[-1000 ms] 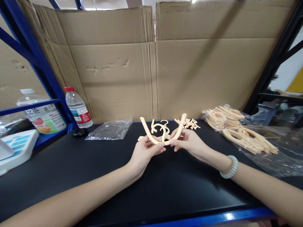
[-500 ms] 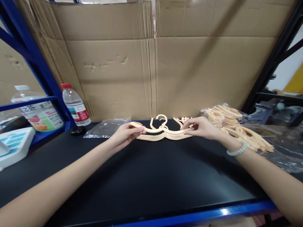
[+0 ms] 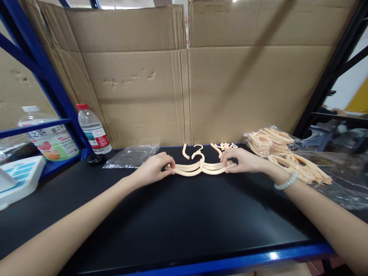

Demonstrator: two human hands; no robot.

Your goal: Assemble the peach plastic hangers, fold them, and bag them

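Cream plastic clothes hanger (image 3: 187,173), one: low over black tabletop (image 3: 184,218), arms spread, just before a similar hanger (image 3: 188,168). Left hand (image 3: 156,167): thumb and fingers pinched on left end. Right hand (image 3: 240,159): likewise, right end.

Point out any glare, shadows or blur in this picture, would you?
Head view: bright glare on the blue table edge; head view: a diagonal shadow band across the right cardboard panel, plus dark shadow on the black tabletop beside the right forearm; head view: the front hanger reads clearly, the small pieces at the back less so.
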